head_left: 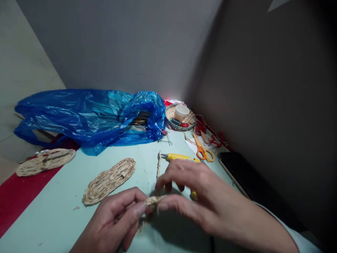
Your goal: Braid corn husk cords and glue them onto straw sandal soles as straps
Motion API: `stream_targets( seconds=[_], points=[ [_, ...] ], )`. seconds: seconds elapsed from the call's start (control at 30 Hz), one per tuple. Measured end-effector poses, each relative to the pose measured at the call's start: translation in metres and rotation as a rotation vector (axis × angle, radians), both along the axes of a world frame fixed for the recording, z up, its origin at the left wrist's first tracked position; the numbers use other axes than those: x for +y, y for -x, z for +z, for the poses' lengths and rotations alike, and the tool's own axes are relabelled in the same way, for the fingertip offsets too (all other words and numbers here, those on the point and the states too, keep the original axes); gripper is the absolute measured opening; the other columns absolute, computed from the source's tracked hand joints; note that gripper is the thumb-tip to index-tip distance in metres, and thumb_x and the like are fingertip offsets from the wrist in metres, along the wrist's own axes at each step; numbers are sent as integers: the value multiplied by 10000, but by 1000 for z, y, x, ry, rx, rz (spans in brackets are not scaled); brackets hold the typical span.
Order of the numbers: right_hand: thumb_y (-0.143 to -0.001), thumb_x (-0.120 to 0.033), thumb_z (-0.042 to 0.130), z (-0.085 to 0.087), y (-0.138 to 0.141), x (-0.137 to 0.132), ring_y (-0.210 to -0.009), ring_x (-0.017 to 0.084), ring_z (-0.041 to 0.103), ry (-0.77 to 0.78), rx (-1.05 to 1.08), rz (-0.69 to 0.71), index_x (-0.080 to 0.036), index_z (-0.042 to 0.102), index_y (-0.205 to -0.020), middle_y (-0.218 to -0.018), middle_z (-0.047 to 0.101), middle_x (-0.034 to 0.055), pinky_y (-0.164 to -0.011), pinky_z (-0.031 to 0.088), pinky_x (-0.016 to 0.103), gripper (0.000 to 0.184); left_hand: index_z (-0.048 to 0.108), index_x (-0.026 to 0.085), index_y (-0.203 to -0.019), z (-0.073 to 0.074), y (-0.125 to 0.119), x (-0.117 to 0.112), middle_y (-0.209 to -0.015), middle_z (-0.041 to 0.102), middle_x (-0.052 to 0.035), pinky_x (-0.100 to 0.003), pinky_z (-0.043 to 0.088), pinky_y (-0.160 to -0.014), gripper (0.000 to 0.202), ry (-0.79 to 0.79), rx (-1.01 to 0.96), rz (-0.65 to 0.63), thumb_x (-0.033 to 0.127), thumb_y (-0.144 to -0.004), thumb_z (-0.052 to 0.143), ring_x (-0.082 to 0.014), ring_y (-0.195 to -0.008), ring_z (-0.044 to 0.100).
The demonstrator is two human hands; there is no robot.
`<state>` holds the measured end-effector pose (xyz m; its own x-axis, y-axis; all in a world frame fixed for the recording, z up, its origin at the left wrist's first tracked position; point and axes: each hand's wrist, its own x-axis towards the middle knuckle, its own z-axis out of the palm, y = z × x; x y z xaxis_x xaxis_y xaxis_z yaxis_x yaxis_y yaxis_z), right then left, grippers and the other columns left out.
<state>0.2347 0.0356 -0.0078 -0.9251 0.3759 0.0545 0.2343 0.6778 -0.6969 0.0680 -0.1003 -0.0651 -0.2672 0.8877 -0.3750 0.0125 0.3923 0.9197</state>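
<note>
My left hand (116, 219) and my right hand (202, 196) meet low in the middle of the view. Both pinch a short braided straw cord (153, 200) between thumb and fingers. The right hand's other fingers are spread above it. A thin straw braid (158, 165) lies on the pale green table just beyond the hands. A woven oval straw mat (109, 181) lies to the left of the hands.
A second oval straw mat (44, 162) lies at the far left on red cloth (18, 196). A blue plastic bag (89, 117) sprawls behind. A yellow tool (180, 157), orange scissors (204, 149), a small basket (171, 111) with a white cup (181, 112) and a dark phone (244, 172) lie right.
</note>
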Motion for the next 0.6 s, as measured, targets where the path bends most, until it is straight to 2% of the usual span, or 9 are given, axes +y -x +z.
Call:
stream_targets(
  seconds=[0.1, 0.2, 0.33, 0.47, 0.53, 0.6],
  points=[
    [-983, -281, 557, -6, 2, -6, -853, 150, 595, 22, -45, 101, -201, 713, -955, -899, 654, 10, -748, 436, 267, 177, 623, 204, -676, 6, -4, 0, -415, 438, 73, -245, 296, -542, 407, 6, 81, -33, 588, -807, 608, -118, -478, 367],
    [-977, -315, 583, -10, 4, 3, -814, 140, 592, 203, -14, 138, -169, 720, -889, -843, 668, 3, -743, 436, 259, 218, 675, 207, -723, 7, 0, -1, -456, 499, 53, -249, 311, -557, 372, -27, 26, -19, 568, -809, 639, -127, -510, 411],
    [-919, -388, 659, -8, 5, 17, -745, 136, 554, 464, -10, 95, -139, 726, -840, -786, 650, 3, -684, 416, 252, 270, 702, 220, -725, 2, 11, -5, -519, 539, 32, -235, 308, -543, 367, -114, -111, 37, 581, -788, 694, -127, -552, 423],
    [-837, -360, 748, -3, 2, 20, -748, 126, 558, 722, 4, 45, -140, 713, -801, -778, 650, -7, -713, 418, 237, 225, 732, 235, -733, -2, 19, -8, -614, 578, 18, -207, 347, -544, 382, -155, -120, 70, 617, -721, 743, -127, -598, 451],
    [-824, -340, 762, -1, 1, 21, -703, 106, 532, 803, 11, 26, -142, 700, -784, -746, 633, -21, -705, 417, 224, 211, 741, 237, -727, -2, 20, -8, -668, 610, 10, -200, 377, -567, 359, -167, -130, 72, 597, -725, 749, -133, -642, 494],
    [-845, -339, 745, 0, -1, 23, -677, 96, 509, 819, 12, 44, -144, 690, -777, -719, 612, -31, -702, 418, 219, 214, 750, 241, -746, -2, 19, -7, -665, 621, 9, -194, 396, -578, 321, -164, -171, 72, 562, -744, 749, -132, -649, 520]
  ],
)
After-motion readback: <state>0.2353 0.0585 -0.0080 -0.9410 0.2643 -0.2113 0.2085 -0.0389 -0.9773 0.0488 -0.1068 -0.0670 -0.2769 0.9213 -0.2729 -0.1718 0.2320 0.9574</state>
